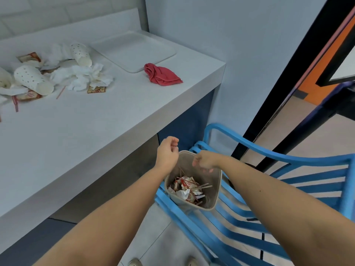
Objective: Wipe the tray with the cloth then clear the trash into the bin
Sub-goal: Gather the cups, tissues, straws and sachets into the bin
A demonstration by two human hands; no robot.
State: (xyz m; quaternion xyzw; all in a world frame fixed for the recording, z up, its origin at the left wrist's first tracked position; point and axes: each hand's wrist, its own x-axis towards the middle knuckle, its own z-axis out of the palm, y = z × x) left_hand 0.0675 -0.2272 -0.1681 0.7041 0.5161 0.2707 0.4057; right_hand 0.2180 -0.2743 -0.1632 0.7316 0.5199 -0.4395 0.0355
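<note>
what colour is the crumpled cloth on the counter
Pinkish red; the crumpled fabric cloth shows best in the head view, beside the flat white tray.

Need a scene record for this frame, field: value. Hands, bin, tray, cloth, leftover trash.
left hand: by the bin's left rim, fingers loosely curled, nothing visible in it
right hand: over the bin mouth, fingers hanging loose, nothing visible in it
bin: on blue chair, holds packets, stirrers, paper
tray: on counter, back corner, nothing on it
cloth: red, crumpled, by tray's front edge
leftover trash: cups, napkins, packets on the counter's left
</note>
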